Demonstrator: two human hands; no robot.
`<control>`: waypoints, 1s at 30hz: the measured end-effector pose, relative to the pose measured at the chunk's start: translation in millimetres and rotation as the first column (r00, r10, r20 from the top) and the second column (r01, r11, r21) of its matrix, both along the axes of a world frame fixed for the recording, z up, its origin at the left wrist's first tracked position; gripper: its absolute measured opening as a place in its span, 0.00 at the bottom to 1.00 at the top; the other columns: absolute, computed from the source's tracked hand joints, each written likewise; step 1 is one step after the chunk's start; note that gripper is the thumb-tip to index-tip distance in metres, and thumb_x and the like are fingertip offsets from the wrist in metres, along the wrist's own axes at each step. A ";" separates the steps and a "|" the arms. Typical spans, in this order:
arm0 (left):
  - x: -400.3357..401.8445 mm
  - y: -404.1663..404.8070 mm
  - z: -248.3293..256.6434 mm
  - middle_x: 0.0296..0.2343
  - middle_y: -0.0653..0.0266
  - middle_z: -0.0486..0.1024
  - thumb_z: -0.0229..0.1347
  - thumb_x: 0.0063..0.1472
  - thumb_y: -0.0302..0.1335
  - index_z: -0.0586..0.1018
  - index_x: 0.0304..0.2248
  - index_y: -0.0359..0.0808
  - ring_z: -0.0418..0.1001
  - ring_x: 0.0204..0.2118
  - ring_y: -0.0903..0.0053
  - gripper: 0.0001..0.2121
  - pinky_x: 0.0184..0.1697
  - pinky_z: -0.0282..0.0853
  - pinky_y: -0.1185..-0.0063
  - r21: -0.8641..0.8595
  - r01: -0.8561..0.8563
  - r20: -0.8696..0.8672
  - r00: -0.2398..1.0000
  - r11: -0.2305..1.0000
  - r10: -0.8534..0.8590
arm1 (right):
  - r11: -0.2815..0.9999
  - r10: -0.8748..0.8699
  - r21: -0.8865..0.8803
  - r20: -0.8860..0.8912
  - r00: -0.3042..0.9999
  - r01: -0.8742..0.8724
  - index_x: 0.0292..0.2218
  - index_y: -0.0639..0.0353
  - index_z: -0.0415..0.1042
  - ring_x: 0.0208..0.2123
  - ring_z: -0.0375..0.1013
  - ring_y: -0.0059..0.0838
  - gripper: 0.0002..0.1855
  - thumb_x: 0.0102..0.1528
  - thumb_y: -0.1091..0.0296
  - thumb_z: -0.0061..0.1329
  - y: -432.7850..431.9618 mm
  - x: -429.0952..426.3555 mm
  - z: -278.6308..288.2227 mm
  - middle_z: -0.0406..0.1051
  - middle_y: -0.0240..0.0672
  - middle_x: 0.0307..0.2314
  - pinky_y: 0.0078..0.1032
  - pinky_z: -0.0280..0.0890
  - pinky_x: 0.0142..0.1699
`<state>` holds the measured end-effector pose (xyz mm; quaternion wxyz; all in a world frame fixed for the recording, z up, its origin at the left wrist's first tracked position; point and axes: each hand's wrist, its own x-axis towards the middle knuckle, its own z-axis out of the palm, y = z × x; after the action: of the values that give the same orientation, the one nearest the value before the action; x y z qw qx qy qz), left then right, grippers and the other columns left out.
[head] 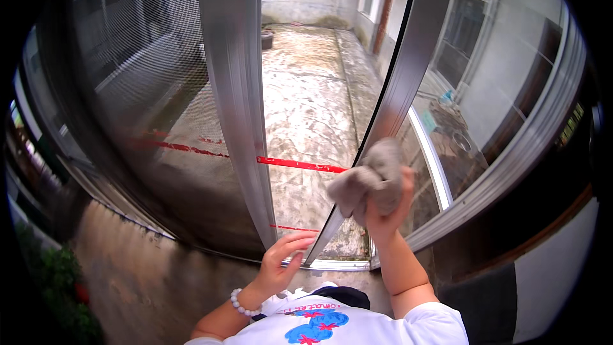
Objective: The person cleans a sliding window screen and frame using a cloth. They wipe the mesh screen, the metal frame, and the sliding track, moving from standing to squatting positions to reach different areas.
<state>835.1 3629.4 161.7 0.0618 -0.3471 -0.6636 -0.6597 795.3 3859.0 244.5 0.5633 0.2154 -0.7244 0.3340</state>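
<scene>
My right hand [390, 211] grips a bunched grey-brown cloth [371, 179] against the metal frame of a sliding glass door [383, 120], at about the height of a red strip [301, 164] that runs across the glass. My left hand [289, 254], with a beaded bracelet on its wrist, is raised near the lower part of the same door frame. It holds nothing, and its fingers are slightly bent and apart. Whether its fingertips touch the door cannot be told. A second upright metal frame [237, 81] stands to the left, beside a mesh screen [184, 57].
A metal floor track [335, 264] runs below the door. Beyond the glass lie a concrete yard [306, 100] and a low wall [306, 5]. Green plants [57, 273] stand at lower left. Outside at right, a cluttered surface [455, 139] holds several items.
</scene>
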 end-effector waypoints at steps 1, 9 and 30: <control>1.4 19.7 14.5 0.45 0.52 0.69 0.51 0.55 0.17 0.72 0.47 0.31 0.69 0.48 0.64 0.18 0.53 0.62 0.72 -0.030 -0.054 -0.152 0.987 0.998 0.049 | 0.992 0.110 0.062 0.057 0.992 -0.114 0.45 0.66 0.63 0.37 0.69 0.44 0.24 0.46 0.71 0.52 -0.8 5.0 8.8 0.67 0.50 0.38 0.34 0.64 0.43; -14.2 119.7 34.2 0.57 0.45 0.48 0.54 0.56 0.29 0.55 0.58 0.36 0.50 0.59 0.52 0.32 0.60 0.48 0.62 -0.111 -0.473 -0.487 0.793 0.874 0.367 | 0.763 0.275 -0.516 -0.286 0.918 -0.389 0.46 0.67 0.64 0.41 0.69 0.32 0.18 0.54 0.72 0.48 86.8 -45.2 87.4 0.69 0.42 0.40 0.28 0.63 0.48; -40.0 180.8 34.6 0.62 0.52 0.36 0.53 0.55 0.30 0.47 0.62 0.37 0.38 0.65 0.57 0.38 0.61 0.29 0.50 -0.502 -0.739 -0.481 0.671 0.451 0.564 | 0.166 0.897 -0.929 0.282 -0.339 -0.331 0.50 0.63 0.65 0.43 0.71 0.25 0.24 0.57 0.57 0.42 88.9 -149.0 5.2 0.71 0.37 0.42 0.24 0.66 0.48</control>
<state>795.1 3810.1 196.3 0.2659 -0.1391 -0.9194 -0.2544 646.3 3947.9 249.7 -0.2607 0.2122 -0.4789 0.8110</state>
